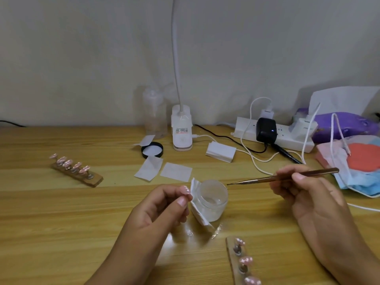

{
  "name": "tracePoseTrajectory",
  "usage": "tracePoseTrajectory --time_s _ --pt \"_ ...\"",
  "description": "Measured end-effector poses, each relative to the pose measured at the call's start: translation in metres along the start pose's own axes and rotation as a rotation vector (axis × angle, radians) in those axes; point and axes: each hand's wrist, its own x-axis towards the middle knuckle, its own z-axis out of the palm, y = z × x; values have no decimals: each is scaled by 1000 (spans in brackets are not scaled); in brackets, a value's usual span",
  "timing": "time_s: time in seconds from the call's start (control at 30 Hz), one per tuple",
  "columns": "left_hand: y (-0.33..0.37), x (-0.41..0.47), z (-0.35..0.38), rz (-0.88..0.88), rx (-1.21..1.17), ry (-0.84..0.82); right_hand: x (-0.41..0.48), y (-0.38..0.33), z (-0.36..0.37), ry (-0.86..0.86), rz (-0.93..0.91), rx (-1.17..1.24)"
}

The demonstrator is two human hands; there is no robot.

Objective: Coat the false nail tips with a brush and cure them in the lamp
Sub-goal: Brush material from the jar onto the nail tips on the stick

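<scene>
Left hand (164, 204) pinches one pink nail tip (184, 190) beside the glass jar (211, 199); right hand (304, 192) grips the brush (281, 176), bristles over the jar. Load lightly, stroke base-to-tip, keep the tip steady.

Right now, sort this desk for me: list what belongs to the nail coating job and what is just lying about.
Job: nail tip pinched in left hand; brush in right hand; glass jar; far rack of tips; near rack of tips.
Lying about: power strip; black adapter; face mask; purple packet; plastic bottle.
</scene>
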Motion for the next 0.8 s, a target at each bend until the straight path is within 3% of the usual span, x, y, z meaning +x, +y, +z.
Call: tracePoseTrajectory --time_s 0.33,0.63,0.8 --pt "1 -1 0 -9 3 -37 1 0 -2 -91 -18 -65" --pt "1 -3 0 -1 14 -79 4 1 -6 -72 -68 21" --pt "1 -4 -1 3 60 -135 3 0 -3 -143 18 130"
